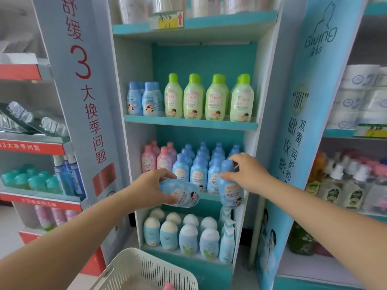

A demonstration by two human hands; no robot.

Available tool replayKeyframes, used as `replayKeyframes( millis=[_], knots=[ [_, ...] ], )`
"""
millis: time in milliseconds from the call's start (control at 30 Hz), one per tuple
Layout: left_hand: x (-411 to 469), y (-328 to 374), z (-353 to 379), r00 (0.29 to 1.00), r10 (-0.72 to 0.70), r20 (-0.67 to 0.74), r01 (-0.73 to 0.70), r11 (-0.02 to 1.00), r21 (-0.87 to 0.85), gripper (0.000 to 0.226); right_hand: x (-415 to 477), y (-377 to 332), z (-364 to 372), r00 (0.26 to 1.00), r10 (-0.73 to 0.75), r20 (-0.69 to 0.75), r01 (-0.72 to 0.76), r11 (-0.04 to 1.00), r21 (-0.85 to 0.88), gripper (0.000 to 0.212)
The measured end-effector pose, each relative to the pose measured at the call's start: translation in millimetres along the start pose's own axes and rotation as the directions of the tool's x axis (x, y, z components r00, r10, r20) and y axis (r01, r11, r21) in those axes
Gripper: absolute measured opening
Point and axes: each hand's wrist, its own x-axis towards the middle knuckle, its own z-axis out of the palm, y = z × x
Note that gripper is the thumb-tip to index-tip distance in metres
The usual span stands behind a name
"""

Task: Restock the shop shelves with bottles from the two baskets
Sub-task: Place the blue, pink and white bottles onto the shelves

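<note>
My right hand (pixel 245 174) grips a blue bottle (pixel 230 191) upright at the shelf (pixel 208 197) edge's right end; my left hand (pixel 150 185) holds a second bottle (pixel 180 194) sideways (long axis level) just left of it. That one needs standing up.

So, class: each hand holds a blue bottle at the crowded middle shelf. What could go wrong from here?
1. The upright blue bottle in the right hand is at the front edge of the middle shelf, beside the full front row; it may tip off onto the pump bottles below.
2. The sideways blue bottle in the left hand could knock that row over.
</note>
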Motion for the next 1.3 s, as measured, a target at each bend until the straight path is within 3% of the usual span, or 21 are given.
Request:
replayKeyframes(
  millis=[200, 400, 567, 700, 967, 1300],
  knots=[
    [24, 5, 9, 0.998, -0.012, -0.058, 0.006, 0.995, -0.099, 0.051, 31, 8, -14, 0.996, 0.031, -0.080, -0.044, 0.986, -0.159, 0.036],
    [51, 11, 17, 0.995, 0.006, -0.104, -0.014, 0.997, -0.076, 0.057, 62, 11, -24, 0.996, 0.074, -0.042, -0.083, 0.965, -0.248, 0.054],
    [68, 16, 24, 0.992, 0.033, -0.120, -0.039, 0.998, -0.052, 0.058, 81, 15, -20, 0.998, 0.065, 0.004, -0.059, 0.935, -0.351, 0.044],
    [78, 17, 31, 0.984, 0.052, -0.171, -0.055, 0.998, -0.018, 0.058, 91, 24, -10, 0.993, 0.114, -0.017, -0.112, 0.920, -0.375, 0.054],
    [89, 19, 40, 0.970, 0.073, -0.230, -0.075, 0.997, 0.002, 0.054, 114, 34, 12, 0.972, 0.193, -0.135, -0.235, 0.845, -0.481, 0.011],
    [95, 19, 53, 0.980, 0.103, -0.171, -0.094, 0.994, 0.057, 0.057, 138, 41, 37, 0.952, 0.293, -0.084, -0.298, 0.832, -0.468, 0.039]
  ],
)
